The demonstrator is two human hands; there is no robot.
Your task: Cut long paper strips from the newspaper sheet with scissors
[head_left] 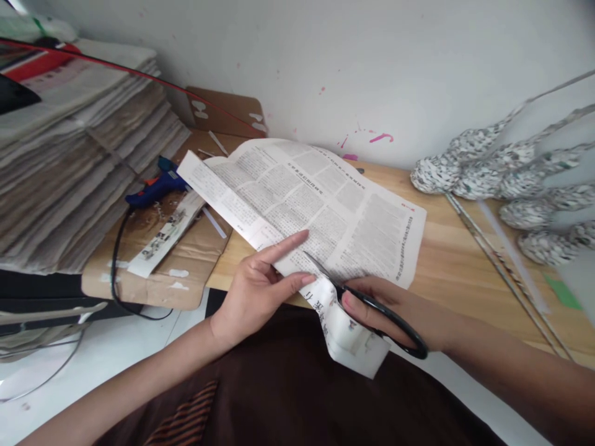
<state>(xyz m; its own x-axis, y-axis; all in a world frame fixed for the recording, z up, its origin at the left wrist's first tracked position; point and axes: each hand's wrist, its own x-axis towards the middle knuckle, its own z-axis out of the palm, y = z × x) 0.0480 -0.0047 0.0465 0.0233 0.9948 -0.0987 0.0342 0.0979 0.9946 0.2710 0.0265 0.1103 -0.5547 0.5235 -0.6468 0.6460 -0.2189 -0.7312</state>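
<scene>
A printed newspaper sheet (307, 186) lies over the front of the wooden table, its near edge folded. My left hand (260, 285) holds that near edge, thumb and index finger on either side of the cutting line. My right hand (395, 310) grips black-handled scissors (400, 325), whose blades point left into the paper along the fold. A partly cut strip (353, 347) curls down below the scissors toward my lap, still joined to the sheet near the blades. Part of the right-hand fingers is hidden behind the scissors and paper.
At left stands a tall newspaper stack (93, 148). A blue glue gun (158, 186) and a cut paper strip (167, 235) lie on cardboard (186, 291). Several woven paper pieces (483, 161) and thin paper rods (497, 260) are at right on the table (432, 260).
</scene>
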